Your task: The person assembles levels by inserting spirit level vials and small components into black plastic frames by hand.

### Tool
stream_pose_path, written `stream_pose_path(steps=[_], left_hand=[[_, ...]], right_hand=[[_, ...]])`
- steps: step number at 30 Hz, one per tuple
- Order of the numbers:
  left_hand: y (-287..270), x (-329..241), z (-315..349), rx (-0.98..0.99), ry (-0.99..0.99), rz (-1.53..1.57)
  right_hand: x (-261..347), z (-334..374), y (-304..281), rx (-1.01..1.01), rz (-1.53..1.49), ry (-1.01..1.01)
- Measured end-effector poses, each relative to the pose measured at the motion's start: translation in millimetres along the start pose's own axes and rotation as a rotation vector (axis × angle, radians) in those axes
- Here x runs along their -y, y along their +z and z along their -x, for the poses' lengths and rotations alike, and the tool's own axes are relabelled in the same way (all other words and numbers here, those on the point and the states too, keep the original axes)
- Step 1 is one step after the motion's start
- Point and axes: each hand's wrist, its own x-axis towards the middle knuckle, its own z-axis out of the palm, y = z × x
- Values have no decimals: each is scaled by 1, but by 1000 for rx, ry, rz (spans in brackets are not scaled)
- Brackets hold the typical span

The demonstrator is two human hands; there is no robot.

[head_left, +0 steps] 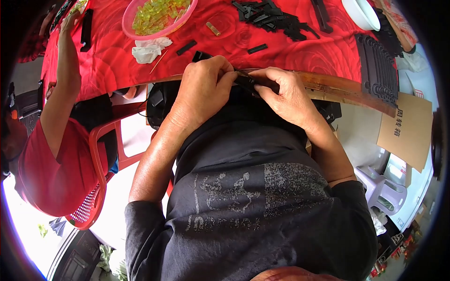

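At the near edge of the red-clothed table (112, 70), both my hands are on a long black part (244, 80). My left hand (206, 84) is closed around it, and one end of the part seems to stick out beyond the knuckles. My right hand (285, 96) pinches the other side between thumb and fingers, which hide much of its shape. Just past my hands lie a short black strip (257, 48), another black strip (186, 47) and a small tan piece (213, 29). A crumpled white tissue (149, 50) rests beside a thin stick (158, 62).
A pink basket (125, 21) of yellow-green pieces stands far left of centre. Several black parts are heaped (272, 16) at the back. Long black parts (377, 65) line the right edge, near a white bowl (365, 14). Another person (56, 154) sits left on a red chair (96, 159).
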Motion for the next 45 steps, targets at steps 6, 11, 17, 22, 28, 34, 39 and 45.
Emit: stream_pose_path(steps=[6,11,17,22,28,34,39,45], left_hand=[[-7,4,1,51,-58,127],[-9,4,0,69,-78,185],[-6,8,-5,14,44,130],[-8,10,-15,-19,69,97],[-10,10,-23,-54,64,106],[-10,12,-27,-8,73,50],[-9,10,-29,-2,71,35],[-8,5,-30,2,89,32]], right_hand=[[8,-7,-5,63,23,40],[12,-12,-8,134,7,127],[20,-19,-12,160,-147,282],[17,-28,-13,144,-177,283],[10,-36,-16,148,-102,211],[4,-38,-16,133,-144,164],[1,-38,-16,129,-189,153],[-1,-37,-14,103,-172,149]])
